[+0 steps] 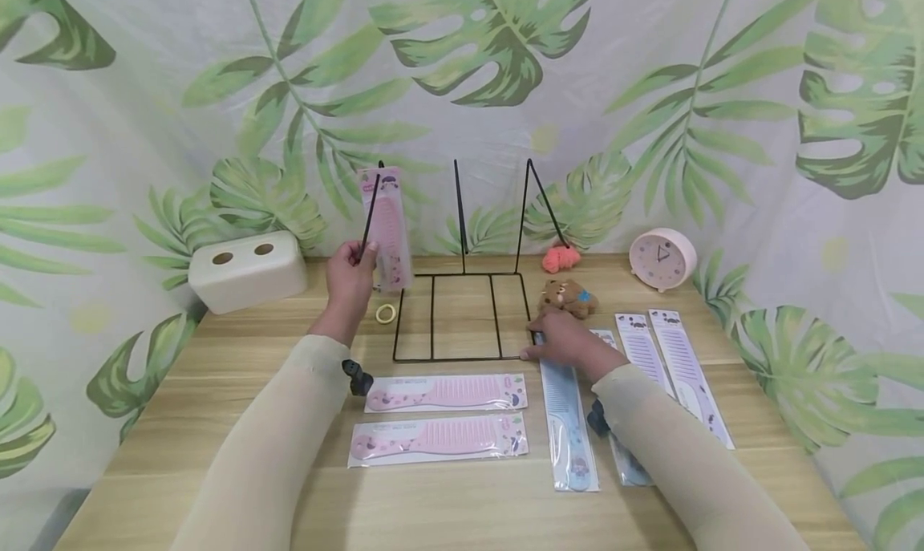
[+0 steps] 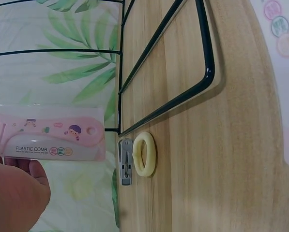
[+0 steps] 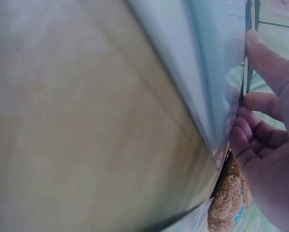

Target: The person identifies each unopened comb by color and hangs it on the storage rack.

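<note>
The pink comb (image 1: pixel 392 238) is sealed flat in a clear packet and stands upright at the left end of the black wire rack (image 1: pixel 462 360), teeth above and handle below, one of the rack's wires crossing in front of it. Its pale pink handle has small cartoon figures printed on it and a round hole at the end. On the white strip beside the handle the left wrist view reads "PLASTIC COMB", with three little round badges after it; the line of print beneath is too small to make out. The left hand (image 1: pixel 350 278) pinches the packet narrowly by its edge, beside the upright wire. The right hand (image 1: pixel 566 341) has thumb and fingers drawn close around the right front corner of the rack; the near blue comb (image 1: pixel 566 423) has its top end just beneath that hand, and whether the fingers also touch its packet I cannot tell. Two more pink combs (image 1: pixel 442 393) lie crosswise in front of the rack, their lettering too fine to read in the head view. A second blue comb (image 1: pixel 630 459) lies partly under the right forearm, with two purple combs (image 1: pixel 689 374) beyond it. A yellow ring (image 1: pixel 386 313) lies beside the rack, near the left hand, with a clipper (image 2: pixel 126 162) next to it, and a brown teddy (image 1: pixel 563 296) lies behind the right hand.
</note>
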